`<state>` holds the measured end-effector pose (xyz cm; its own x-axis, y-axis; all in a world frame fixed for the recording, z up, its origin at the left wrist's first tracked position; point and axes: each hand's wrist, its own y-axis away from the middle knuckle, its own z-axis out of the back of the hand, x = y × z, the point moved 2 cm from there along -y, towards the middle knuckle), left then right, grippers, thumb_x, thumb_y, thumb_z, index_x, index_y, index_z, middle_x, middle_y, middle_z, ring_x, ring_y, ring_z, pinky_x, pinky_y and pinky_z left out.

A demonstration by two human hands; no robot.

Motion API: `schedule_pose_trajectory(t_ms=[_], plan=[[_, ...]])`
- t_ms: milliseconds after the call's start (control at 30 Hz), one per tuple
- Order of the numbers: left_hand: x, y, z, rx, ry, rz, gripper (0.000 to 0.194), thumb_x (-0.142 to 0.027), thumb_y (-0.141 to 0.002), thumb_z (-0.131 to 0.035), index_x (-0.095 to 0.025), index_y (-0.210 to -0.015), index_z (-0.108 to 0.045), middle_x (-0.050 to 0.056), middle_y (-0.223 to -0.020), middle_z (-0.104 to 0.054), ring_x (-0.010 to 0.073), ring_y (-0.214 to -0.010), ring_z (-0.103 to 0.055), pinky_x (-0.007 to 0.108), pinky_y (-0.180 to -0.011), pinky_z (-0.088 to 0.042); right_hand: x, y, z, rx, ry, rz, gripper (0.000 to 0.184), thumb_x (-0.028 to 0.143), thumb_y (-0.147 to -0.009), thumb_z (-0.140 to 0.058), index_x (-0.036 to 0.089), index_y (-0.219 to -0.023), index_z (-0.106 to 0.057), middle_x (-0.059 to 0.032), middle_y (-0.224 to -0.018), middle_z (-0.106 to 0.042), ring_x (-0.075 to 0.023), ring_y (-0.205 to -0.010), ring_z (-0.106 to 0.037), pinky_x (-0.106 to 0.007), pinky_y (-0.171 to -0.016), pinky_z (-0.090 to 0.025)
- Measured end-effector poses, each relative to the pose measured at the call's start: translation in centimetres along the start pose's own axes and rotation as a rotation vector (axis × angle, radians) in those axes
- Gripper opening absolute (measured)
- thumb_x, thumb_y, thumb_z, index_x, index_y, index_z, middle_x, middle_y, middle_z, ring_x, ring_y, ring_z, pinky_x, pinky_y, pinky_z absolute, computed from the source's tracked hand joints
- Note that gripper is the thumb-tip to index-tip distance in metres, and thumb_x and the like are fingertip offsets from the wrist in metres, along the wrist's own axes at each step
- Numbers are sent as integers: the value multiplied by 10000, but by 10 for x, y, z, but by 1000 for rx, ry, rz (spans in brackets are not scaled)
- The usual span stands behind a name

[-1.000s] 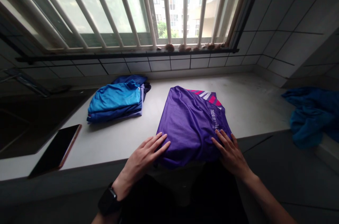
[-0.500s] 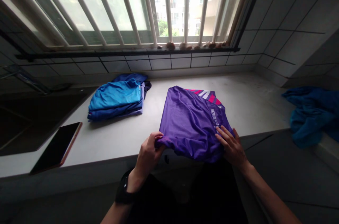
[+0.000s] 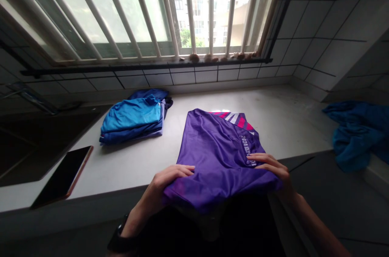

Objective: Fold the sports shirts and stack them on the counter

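Note:
A purple sports shirt [image 3: 212, 156] with pink and white stripes and white printed lettering lies partly folded on the counter, its near end hanging over the front edge. At its near left corner my left hand [image 3: 162, 182] has fingers over the cloth, thumb hidden beneath. My right hand [image 3: 278, 172] is closed on the near right side, its fingers across the fabric by the lettering and the thumb out of sight. The near edge is lifted between both hands.
Left on the white counter [image 3: 288, 119] sits a stack of folded blue clothes [image 3: 132, 117]. A phone [image 3: 62, 176] lies by the front edge, beside a dark sink [image 3: 36, 139]. Rumpled blue cloth [image 3: 355, 135] lies at the far right. Behind is a barred window [image 3: 142, 14].
Both hands have moved toward me and a little apart, drawing the shirt's near edge outward and wider. My right hand's fingers, earlier flat on the cloth, now curl over the edge.

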<state>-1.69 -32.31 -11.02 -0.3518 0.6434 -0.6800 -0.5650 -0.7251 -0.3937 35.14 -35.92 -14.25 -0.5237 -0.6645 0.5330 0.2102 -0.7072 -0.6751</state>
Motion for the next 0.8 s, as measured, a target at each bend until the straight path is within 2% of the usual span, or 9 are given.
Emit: schedule_pose_trajectory(t_ms=[100,167,233,300,433,500,567,700,800], plan=[[-9,-21,12,-225,25,163,224,-382,-851,-647,-182,-932,-704,50,-850,-740,212,-772,-692,293,-701,-554,6,-26,11,-57,-26,-206,185,276,-953,-553,259,-938,-737,-44,-967,-778,-232,-900,-735,-348,-810,-588],[-9,-50,21,-401,-19,254,228,-385,-804,-684,-173,-888,-692,18,-782,-709,182,-724,-650,267,-677,-524,-1,-54,15,-116,24,-349,206,349,-934,-566,231,-950,-734,-43,-899,-769,-224,-845,-724,-310,-753,-570],[-3,-87,28,-512,-11,315,264,-412,-784,-695,-164,-875,-685,18,-806,-706,182,-771,-644,272,-733,-522,-19,-85,15,-171,55,-477,280,410,-916,-574,191,-1004,-726,-63,-946,-769,-230,-887,-712,-294,-760,-554],[12,-122,31,-531,80,354,365,-462,-767,-692,-144,-946,-687,46,-882,-723,204,-836,-662,297,-782,-530,-44,-112,9,-127,43,-619,325,410,-915,-572,152,-1048,-718,-83,-990,-771,-236,-927,-706,-279,-769,-540],[55,-157,30,-458,88,599,438,-421,-708,-740,-110,-1003,-649,81,-924,-714,243,-908,-678,333,-836,-533,-88,-136,-14,194,148,-870,352,394,-949,-540,116,-953,-755,-126,-975,-780,-266,-957,-718,-273,-775,-525],[73,-156,26,-363,5,748,439,-358,-663,-789,-127,-997,-621,66,-916,-702,254,-931,-681,341,-850,-536,-95,-135,-21,246,326,-877,369,403,-960,-538,116,-981,-769,-158,-1038,-773,-287,-1024,-715,-288,-838,-516],[85,-151,22,-269,-35,814,482,-306,-635,-819,-143,-1027,-589,56,-926,-696,262,-946,-686,345,-848,-542,-94,-133,-25,241,472,-857,427,475,-962,-539,123,-1040,-767,-185,-1104,-756,-310,-1087,-702,-314,-899,-506],[92,-144,15,-256,34,700,556,-254,-662,-816,-159,-1134,-538,60,-991,-700,240,-949,-696,326,-844,-550,-85,-132,-29,232,465,-767,733,670,-832,-662,145,-1344,-632,-185,-1265,-695,-331,-1185,-655,-379,-990,-502],[96,-145,13,-280,99,667,564,-250,-695,-801,-160,-1171,-513,41,-943,-702,208,-863,-703,313,-792,-559,-82,-137,-31,294,333,-567,1087,505,-657,-881,177,-1566,-383,-160,-1469,-559,-292,-1333,-554,-357,-1095,-454]])
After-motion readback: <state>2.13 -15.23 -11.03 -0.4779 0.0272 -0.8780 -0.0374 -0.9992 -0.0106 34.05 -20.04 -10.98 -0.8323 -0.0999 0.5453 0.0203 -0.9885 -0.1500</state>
